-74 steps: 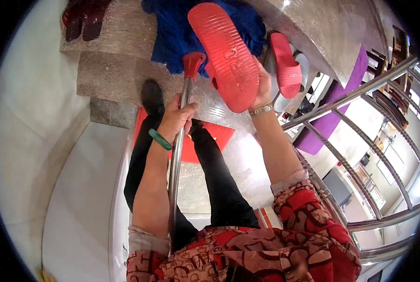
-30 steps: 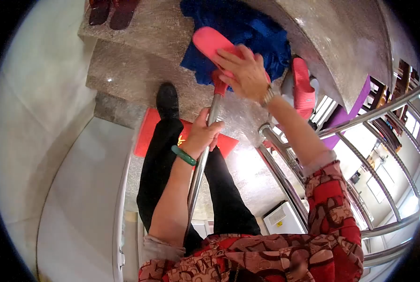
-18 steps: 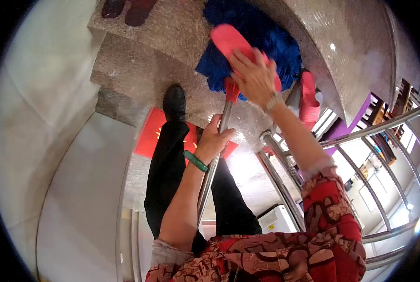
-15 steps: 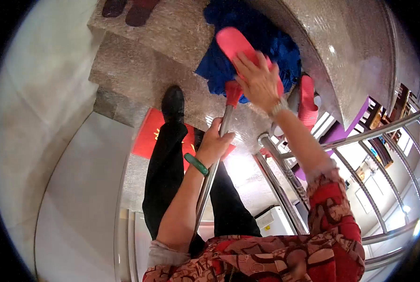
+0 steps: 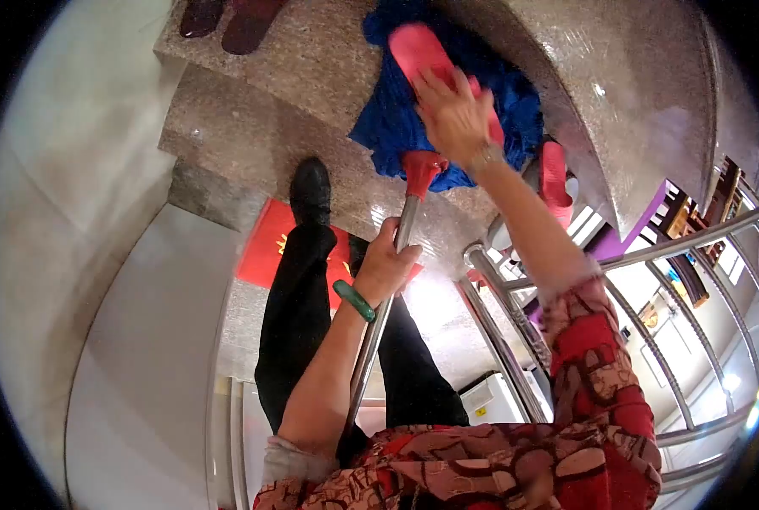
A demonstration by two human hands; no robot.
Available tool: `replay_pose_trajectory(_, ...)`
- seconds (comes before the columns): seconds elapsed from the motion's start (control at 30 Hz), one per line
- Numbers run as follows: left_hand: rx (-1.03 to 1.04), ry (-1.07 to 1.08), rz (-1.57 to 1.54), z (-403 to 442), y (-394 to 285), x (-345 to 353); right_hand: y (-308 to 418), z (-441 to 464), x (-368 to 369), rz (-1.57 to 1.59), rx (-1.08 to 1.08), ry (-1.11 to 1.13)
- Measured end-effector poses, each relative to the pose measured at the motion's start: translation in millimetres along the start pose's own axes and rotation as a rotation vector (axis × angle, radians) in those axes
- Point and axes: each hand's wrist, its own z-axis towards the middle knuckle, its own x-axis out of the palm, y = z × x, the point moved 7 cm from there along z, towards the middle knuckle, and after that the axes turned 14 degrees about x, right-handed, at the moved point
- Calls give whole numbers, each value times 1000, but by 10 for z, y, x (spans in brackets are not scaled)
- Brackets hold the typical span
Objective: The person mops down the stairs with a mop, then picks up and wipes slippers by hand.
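Note:
My left hand [image 5: 385,265], with a green bangle at the wrist, is closed around the metal pole of a mop [image 5: 407,219]. A red socket joins the pole to a shaggy blue mop head [image 5: 503,89] spread on the stone step. On the mop head lies a pink slipper [image 5: 417,53]. My right hand [image 5: 456,119] rests across the slipper, fingers stretched out over its surface and a little blurred. The hand hides the slipper's middle, so whether it grips an edge cannot be seen.
Another pink slipper [image 5: 555,174] sits right of the mop head. Dark slippers [image 5: 248,25] lie on the upper step. A red mat [image 5: 265,246] is under my feet, near my black shoe [image 5: 310,191]. A metal railing [image 5: 634,255] curves along the right; a pale wall [image 5: 65,170] stands left.
My right hand has shifted slightly up and left, and the slipper's tip has moved up a little. The red socket is turned slightly and more exposed. My left hand keeps its hold.

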Motion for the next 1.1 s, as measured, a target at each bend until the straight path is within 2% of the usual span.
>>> replay_pose_trajectory(0.1, 3, 30, 13, 47, -283, -99, 225, 534, -62, 38, 25, -87)
replay_pose_trajectory(0.2, 1, 32, -32, 77, -101, -68, 76, 65, -114, 123, 18, -16)
replay_pose_trajectory(0.27, -36, 35, -64, 61, -21, -9, -15, -608, -34, 204, -35, 64)
replay_pose_trajectory(0.37, -55, 39, -57, 62, 3, 99, -81, -569, -72, 166, -87, 62)
replay_pose_trajectory(0.47, -15, 27, 2, 54, -22, 122, 145, 192, 47, -21, -98, -137)
replay_pose_trajectory(0.57, -32, 66, -59, 97, -24, 81, 283, 513, 18, -1, -27, -139)
replay_pose_trajectory(0.6, -30, 67, -67, 101, -14, 77, 267, 373, -1, -41, -57, -86)
replay_pose_trajectory(0.67, -45, 51, -61, 98, 20, 22, 13, -151, 16, 166, -51, -64)
replay_pose_trajectory(0.73, -34, 37, -37, 75, 25, 12, -137, -619, -17, 195, -32, 88)
replay_pose_trajectory(0.83, -14, 15, -11, 36, -57, -64, 69, -244, -22, 66, -113, -2)
replay_pose_trajectory(0.93, 7, 12, 33, 44, -208, -115, 383, 616, -48, 57, -7, -131)
replay_pose_trajectory(1.03, -12, 65, -50, 126, -171, -98, 392, 491, 4, 79, -41, -140)
replay_pose_trajectory(1.1, -44, 40, -26, 103, -42, -77, 164, -152, -28, 177, -71, -19)
